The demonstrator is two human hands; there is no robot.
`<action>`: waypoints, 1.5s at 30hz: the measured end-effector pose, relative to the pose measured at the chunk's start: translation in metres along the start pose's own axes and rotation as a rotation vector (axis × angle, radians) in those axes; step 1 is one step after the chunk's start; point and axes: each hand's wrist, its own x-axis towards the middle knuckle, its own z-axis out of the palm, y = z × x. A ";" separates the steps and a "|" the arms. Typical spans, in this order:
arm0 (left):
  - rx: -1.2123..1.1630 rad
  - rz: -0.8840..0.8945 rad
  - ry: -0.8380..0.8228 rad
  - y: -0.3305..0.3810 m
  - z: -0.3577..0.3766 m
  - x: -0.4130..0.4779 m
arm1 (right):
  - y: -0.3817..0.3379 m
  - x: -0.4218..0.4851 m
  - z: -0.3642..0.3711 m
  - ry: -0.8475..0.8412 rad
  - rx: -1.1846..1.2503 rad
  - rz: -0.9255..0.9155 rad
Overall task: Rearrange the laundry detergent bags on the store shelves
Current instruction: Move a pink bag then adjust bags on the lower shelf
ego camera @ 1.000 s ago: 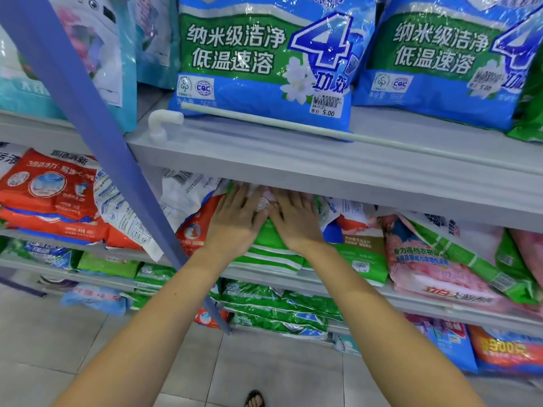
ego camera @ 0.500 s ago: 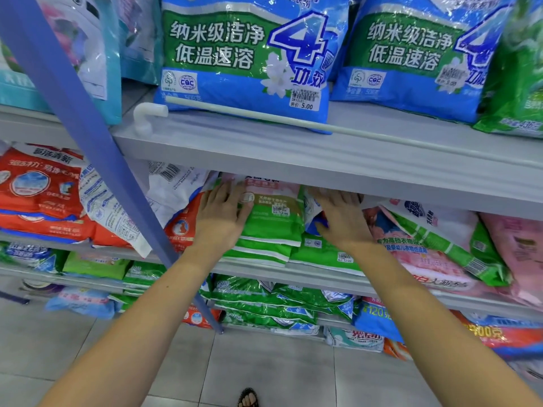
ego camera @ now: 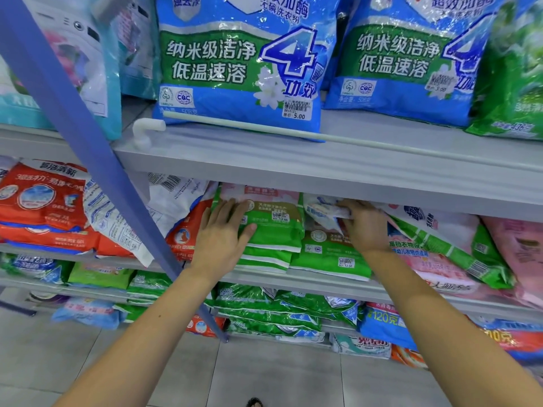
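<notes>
The person stands close to the shelving, both arms reaching into the middle shelf (ego camera: 264, 279), under the lip of the upper shelf (ego camera: 293, 168). The left hand (ego camera: 223, 235) lies flat on the top green bag (ego camera: 279, 230) of a short stack, fingers straight and spread, thumb out along the bag's front. It grips nothing. As I read it, the palm is there to pin the stack so it does not slide or topple while the other hand works beside it.

The right hand (ego camera: 364, 227) is curled, its fingers closed on the edge of a crumpled white-and-blue bag (ego camera: 321, 211) that sits tucked high, just under the upper shelf, on top of a second green stack (ego camera: 329, 257). That bag looks out of place among the green ones, so I judge this to be the step of pulling it free to put it elsewhere. Soft, slippery film like this will sag and drag its neighbours, which explains the steadying hand.

To the right a pink-and-green bag (ego camera: 440, 239) leans across the pink bags (ego camera: 526, 248) and may slump into the gap once the crumpled bag comes out. On the left a white bag (ego camera: 173, 201) tilts over the red bags (ego camera: 44, 207), so there is more to straighten. Up above, the blue bags (ego camera: 241, 69) stand upright behind a white rail (ego camera: 249, 128), which stops them sliding off.
</notes>
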 end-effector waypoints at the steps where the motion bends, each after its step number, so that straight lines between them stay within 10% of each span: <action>1: 0.000 -0.009 -0.003 0.000 0.000 0.000 | 0.004 -0.006 -0.003 0.039 0.073 0.037; 15: -0.123 0.241 -0.092 0.084 0.014 -0.001 | -0.002 -0.045 -0.090 0.478 1.165 0.772; 22: -1.076 -0.231 -0.187 0.116 0.002 0.001 | 0.008 -0.071 -0.118 0.364 1.468 0.910; 26: -1.361 -0.318 -0.426 0.129 -0.004 -0.005 | 0.000 -0.083 -0.119 0.189 1.512 1.057; 39: -1.229 -0.440 -0.125 0.123 -0.010 -0.030 | -0.003 -0.080 -0.115 0.205 0.876 0.692; 45: -1.272 -0.633 -0.132 0.119 -0.010 -0.054 | 0.002 -0.078 -0.104 0.070 1.071 0.686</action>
